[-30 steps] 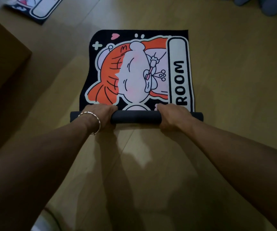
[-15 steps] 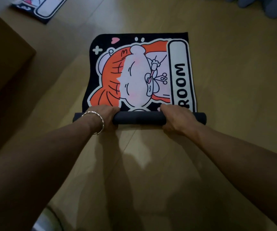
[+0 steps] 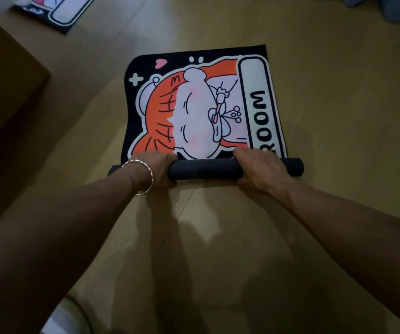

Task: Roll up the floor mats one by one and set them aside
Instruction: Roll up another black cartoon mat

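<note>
Progress: the roll (image 3: 206,168) has crept forward and begun swallowing the "R" of ROOM. Left hand (image 3: 156,168) and right hand (image 3: 256,169) both curl over it, bare roll between them. Most of the cartoon floor mat (image 3: 194,104) lies flat beyond the knuckles, so much rolling remains.
</note>
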